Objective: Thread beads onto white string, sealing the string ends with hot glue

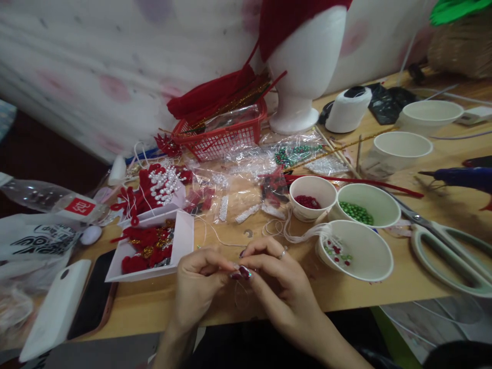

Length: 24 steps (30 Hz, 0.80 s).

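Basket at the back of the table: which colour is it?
The basket is red; head view.

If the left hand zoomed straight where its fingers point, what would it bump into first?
Probably the right hand: it is just ahead of the left hand, so close that I can't tell whether they already touch.

Five cups (371, 251) (three showing beads (356, 212)), one bottle (57, 201).
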Available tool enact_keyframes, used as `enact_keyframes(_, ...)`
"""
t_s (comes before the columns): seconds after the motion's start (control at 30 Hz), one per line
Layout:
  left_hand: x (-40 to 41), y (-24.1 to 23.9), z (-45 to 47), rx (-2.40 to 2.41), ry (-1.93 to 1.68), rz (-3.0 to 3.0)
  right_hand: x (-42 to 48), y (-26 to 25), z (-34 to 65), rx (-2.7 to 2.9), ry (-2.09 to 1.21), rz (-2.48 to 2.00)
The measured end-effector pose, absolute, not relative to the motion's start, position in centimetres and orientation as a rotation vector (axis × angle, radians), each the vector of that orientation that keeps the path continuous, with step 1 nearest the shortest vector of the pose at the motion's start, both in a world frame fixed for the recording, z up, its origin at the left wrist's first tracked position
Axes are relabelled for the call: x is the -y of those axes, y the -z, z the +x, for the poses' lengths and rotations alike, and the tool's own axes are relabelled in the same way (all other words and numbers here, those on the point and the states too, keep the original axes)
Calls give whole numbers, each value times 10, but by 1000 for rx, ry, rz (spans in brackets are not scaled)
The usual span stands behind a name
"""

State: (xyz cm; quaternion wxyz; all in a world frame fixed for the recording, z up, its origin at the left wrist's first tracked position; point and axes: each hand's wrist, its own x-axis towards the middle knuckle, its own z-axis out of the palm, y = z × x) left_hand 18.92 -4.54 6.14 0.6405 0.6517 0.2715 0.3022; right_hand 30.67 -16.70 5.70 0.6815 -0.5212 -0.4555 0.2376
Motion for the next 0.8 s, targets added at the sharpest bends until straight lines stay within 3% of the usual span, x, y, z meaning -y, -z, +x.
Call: enact_keyframes(0.8, 49, -67, 183, -674, -540, 1156, 165, -64, 307, 1049, -581, -1237)
